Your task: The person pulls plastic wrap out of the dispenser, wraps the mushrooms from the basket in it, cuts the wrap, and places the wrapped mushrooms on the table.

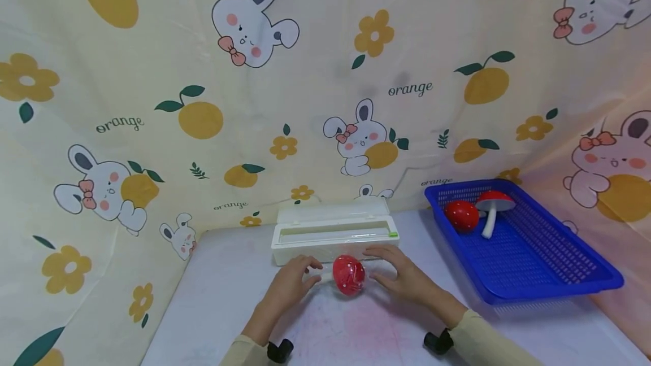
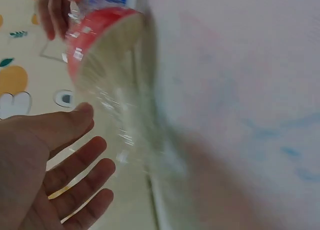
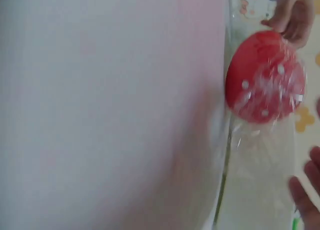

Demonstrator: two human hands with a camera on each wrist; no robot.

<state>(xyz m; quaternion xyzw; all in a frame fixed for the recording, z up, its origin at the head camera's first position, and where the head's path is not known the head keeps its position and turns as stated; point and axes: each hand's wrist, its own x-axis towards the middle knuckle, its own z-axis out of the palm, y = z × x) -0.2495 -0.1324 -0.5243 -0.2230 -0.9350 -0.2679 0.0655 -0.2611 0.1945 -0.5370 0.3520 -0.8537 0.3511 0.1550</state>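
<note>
The red-capped toy mushroom [image 1: 348, 274], wrapped in clear film [image 1: 373, 266], is lying on its side on the white table [image 1: 218, 275], just in front of the white box [image 1: 300, 254]. Its long axis is running left to right, roughly along the box's front; the cap is facing the right hand [image 1: 407, 280] and the pale stem [image 1: 326, 278] is pointing toward the left hand [image 1: 290, 285].

The left hand is holding itself open, its fingers apart and lightly bent, the thumb reaching close to the film beside the stem; whether it is touching the film, I cannot tell. The right hand is also standing open, fingers loosely bent and spread, gripping nothing visible; contact with the film's edge is too unclear to judge. The mushroom is sitting between the 2 hands, its stem end near the left fingers and its cap near the right ones.

The box's lid [image 1: 333, 212] is standing raised behind. To the right, a blue basket [image 1: 551, 295] is holding 2 more mushrooms [image 1: 461, 216].
</note>
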